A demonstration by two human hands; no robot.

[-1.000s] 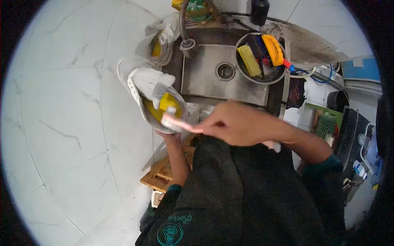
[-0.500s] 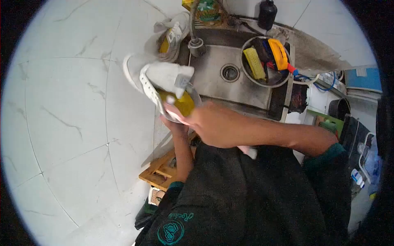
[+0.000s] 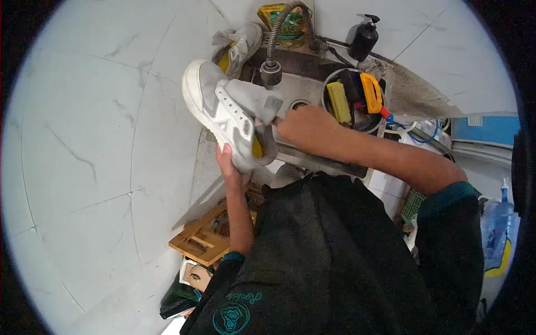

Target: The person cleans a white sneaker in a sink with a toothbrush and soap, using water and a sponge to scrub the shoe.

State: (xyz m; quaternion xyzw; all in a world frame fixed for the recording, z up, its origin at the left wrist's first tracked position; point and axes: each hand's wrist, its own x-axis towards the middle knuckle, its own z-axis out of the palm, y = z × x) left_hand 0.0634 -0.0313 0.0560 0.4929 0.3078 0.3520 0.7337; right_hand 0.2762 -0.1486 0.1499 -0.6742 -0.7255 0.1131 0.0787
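Observation:
A white and grey shoe (image 3: 229,120) is held up at the sink's near left corner, its toe towards the upper left and its tongue (image 3: 254,100) folded out. My left hand (image 3: 228,164) grips it from below at the heel, thumb along the side. Beside the shoe's opening, my right hand (image 3: 307,129) is closed; what it holds is hidden by the fist and the shoe. A yellow insole (image 3: 257,148) shows inside the shoe.
The second shoe (image 3: 241,49) lies behind, left of the faucet (image 3: 271,70). In the sink (image 3: 301,86) a basin (image 3: 365,121) holds a yellow brush (image 3: 338,103) and an orange-handled brush (image 3: 371,92). A black pump bottle (image 3: 364,39) and a wooden stool (image 3: 192,245) are also visible.
The shoe has turned so its side faces up more. My right hand has moved from over the heel to beside the tongue. The pink-handled tool seen earlier is now mostly hidden.

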